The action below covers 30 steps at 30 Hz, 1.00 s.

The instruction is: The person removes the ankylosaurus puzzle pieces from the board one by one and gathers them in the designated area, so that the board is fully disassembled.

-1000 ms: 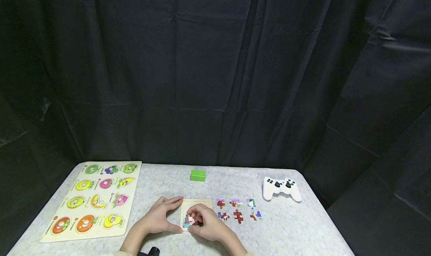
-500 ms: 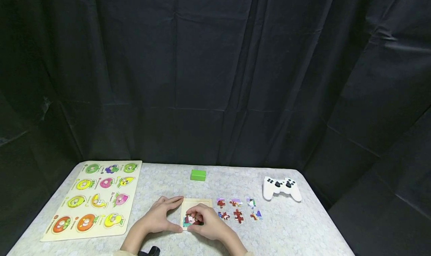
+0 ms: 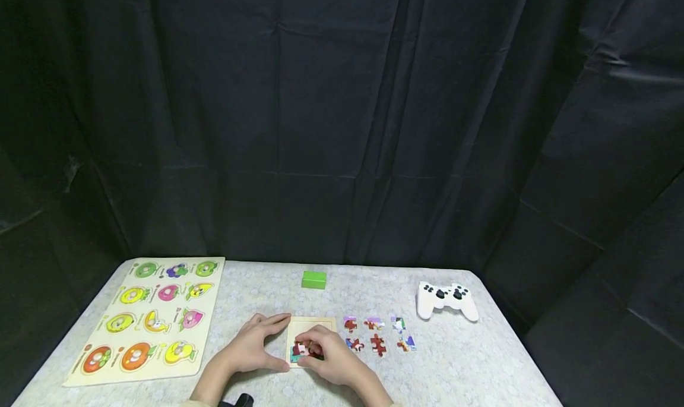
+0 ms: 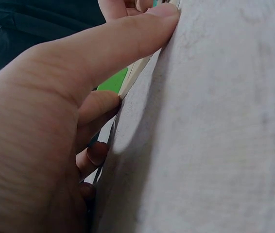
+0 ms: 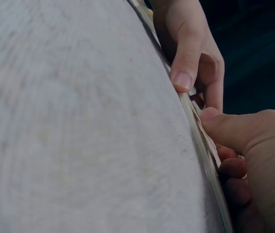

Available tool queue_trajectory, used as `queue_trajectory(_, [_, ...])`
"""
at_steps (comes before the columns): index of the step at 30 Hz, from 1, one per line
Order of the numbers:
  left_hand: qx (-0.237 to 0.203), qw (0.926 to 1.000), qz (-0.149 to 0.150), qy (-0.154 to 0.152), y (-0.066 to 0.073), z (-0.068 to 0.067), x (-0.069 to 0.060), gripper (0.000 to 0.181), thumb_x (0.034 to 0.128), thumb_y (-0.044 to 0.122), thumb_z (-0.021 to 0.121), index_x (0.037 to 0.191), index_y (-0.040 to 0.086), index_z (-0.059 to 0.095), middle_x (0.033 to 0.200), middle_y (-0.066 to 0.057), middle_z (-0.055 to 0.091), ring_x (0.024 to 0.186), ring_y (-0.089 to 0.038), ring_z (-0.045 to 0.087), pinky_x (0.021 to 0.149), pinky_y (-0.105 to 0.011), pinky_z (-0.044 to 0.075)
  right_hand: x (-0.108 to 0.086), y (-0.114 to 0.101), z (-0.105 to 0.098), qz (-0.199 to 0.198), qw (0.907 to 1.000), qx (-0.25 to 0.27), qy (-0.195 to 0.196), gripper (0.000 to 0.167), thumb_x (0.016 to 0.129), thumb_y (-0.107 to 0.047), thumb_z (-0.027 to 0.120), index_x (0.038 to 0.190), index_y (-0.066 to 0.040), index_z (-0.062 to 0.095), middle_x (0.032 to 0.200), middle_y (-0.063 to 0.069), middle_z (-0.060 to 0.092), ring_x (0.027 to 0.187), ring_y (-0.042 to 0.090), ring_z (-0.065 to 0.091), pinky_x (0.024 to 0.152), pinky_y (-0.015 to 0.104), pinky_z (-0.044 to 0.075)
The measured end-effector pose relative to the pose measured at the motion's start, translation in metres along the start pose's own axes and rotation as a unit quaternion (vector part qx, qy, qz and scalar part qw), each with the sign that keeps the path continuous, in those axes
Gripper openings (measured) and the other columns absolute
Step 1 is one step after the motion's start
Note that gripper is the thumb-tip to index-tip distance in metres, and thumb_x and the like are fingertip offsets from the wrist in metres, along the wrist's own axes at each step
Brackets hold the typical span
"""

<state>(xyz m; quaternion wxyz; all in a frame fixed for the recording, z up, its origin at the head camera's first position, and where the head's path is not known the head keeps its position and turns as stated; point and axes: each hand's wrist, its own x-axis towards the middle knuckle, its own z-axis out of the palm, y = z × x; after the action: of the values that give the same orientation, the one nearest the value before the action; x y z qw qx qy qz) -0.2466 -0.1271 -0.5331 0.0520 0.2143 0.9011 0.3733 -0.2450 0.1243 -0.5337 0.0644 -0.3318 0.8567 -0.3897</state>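
A small wooden puzzle tray (image 3: 302, 328) lies on the table in the head view, with colourful jigsaw pieces (image 3: 297, 351) along its near side. My left hand (image 3: 253, 344) spans the tray's left edge. Its thumb touches the near corner and its index finger the far one, both fairly straight. Over the tray's near right part, my right hand (image 3: 332, 356) pinches a dark red jigsaw piece (image 3: 316, 350), partly covered by the fingers. In the right wrist view, the right thumb (image 5: 225, 127) sits just inside the tray's rim (image 5: 203, 153), with the other fingers curled beneath it.
Several loose jigsaw pieces (image 3: 378, 344) lie in two rows right of the tray. Farther right is a white game controller (image 3: 447, 300). A green block (image 3: 314, 280) stands behind the tray. A large fruit puzzle board (image 3: 152, 318) covers the table's left side. Black cloth (image 3: 320, 128) hangs behind.
The right fingers have shifted slightly over the tray, and more of the dark red piece shows beneath them. The left hand and the loose pieces have stayed in place.
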Motion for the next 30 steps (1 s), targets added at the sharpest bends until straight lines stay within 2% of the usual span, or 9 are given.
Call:
queue_trajectory(6, [-0.001,1.0000,-0.002,0.000,0.000,0.000,0.000,0.102,0.0668,0.053,0.096,0.153,0.013,0.059,0.162,0.000,0.052,0.100,-0.008,0.043,0.098,-0.042,0.045,-0.001,-0.002,-0.001,-0.002,0.9999,0.011,-0.002,0.039,0.099,-0.025,0.077,0.132,-0.007,0.071,0.109,-0.002,0.067,0.086,-0.001,0.052,0.078,0.021,0.050])
queue_trajectory(12, [0.005,1.0000,0.004,0.002,0.001,-0.001,-0.002,0.102,0.0670,0.052,0.096,0.152,0.011,0.059,0.162,-0.001,0.052,0.103,-0.009,0.044,0.099,-0.043,0.045,-0.001,-0.004,-0.002,-0.003,0.9998,0.016,-0.010,0.039,0.099,-0.024,0.077,0.133,-0.005,0.070,0.108,-0.001,0.066,0.079,-0.004,0.051,0.072,0.019,0.049])
queue_trajectory(16, [0.008,0.9999,0.008,0.003,0.002,-0.002,-0.003,0.101,0.0668,0.049,0.097,0.152,0.009,0.059,0.161,-0.003,0.053,0.103,-0.010,0.045,0.098,-0.045,0.045,0.000,-0.007,-0.004,-0.010,0.9997,0.022,-0.001,0.037,0.099,-0.021,0.077,0.131,-0.004,0.071,0.108,0.002,0.066,0.077,-0.005,0.052,0.069,0.018,0.050])
queue_trajectory(21, [0.010,0.9999,0.007,0.005,0.002,-0.002,-0.002,0.101,0.0668,0.051,0.096,0.152,0.010,0.060,0.161,-0.002,0.053,0.102,-0.010,0.045,0.097,-0.044,0.046,-0.001,-0.013,-0.011,-0.018,0.9990,0.010,0.038,0.033,0.098,-0.021,0.078,0.128,-0.006,0.072,0.114,0.004,0.069,0.084,-0.002,0.055,0.072,0.020,0.051])
queue_trajectory(30, [0.003,1.0000,0.007,0.002,-0.002,0.000,0.000,0.103,0.0670,0.052,0.096,0.153,0.011,0.059,0.162,-0.002,0.053,0.100,-0.008,0.043,0.095,-0.040,0.045,-0.016,-0.021,-0.037,-0.010,0.9938,0.011,0.110,0.033,0.099,-0.020,0.077,0.127,-0.004,0.074,0.117,0.006,0.069,0.082,0.001,0.057,0.067,0.022,0.052])
